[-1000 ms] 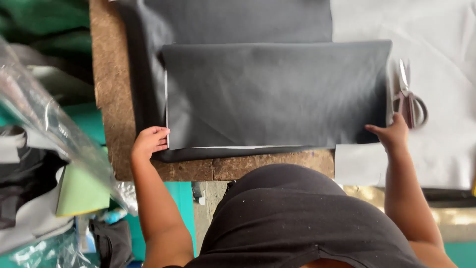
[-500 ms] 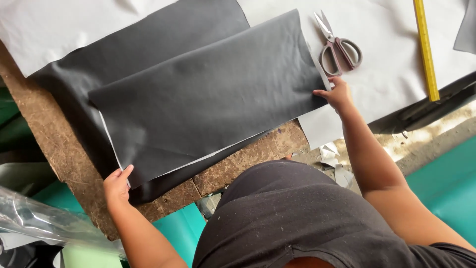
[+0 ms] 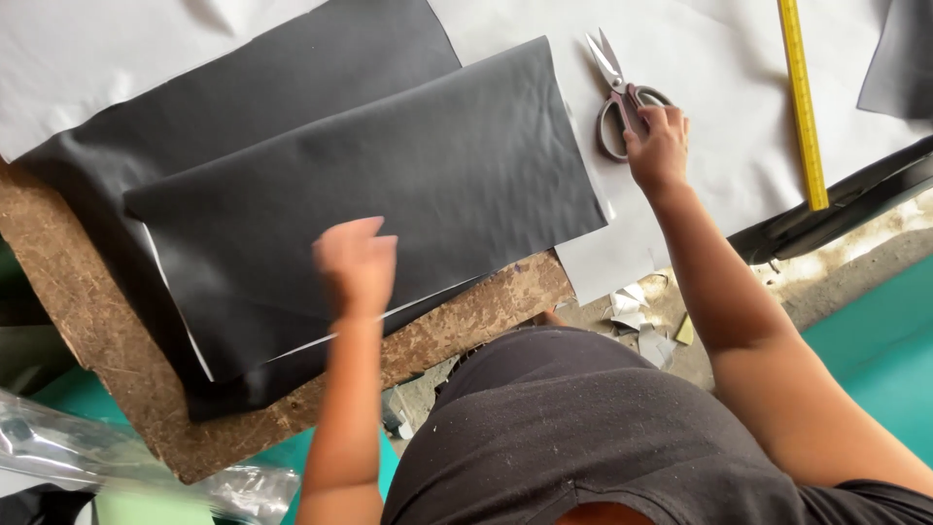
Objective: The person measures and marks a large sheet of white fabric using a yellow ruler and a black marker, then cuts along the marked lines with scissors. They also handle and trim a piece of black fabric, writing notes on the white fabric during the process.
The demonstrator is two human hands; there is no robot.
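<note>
Moved: right hand (image 3: 657, 146) went up to the scissors (image 3: 622, 97) — fingers closed on the handles.
Left hand (image 3: 356, 262): blurry over the black sheet (image 3: 389, 185) — fingers curled, holding nothing.

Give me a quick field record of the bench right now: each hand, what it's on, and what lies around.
right hand: on the handles of the scissors, fingers closing round them; grip not clearly shut
left hand: blurred, above the top black sheet, holding nothing
black sheets: top one lies over a larger black sheet, white edge showing beneath
under them: brown board, white sheet
also: yellow ruler right of the scissors
</note>
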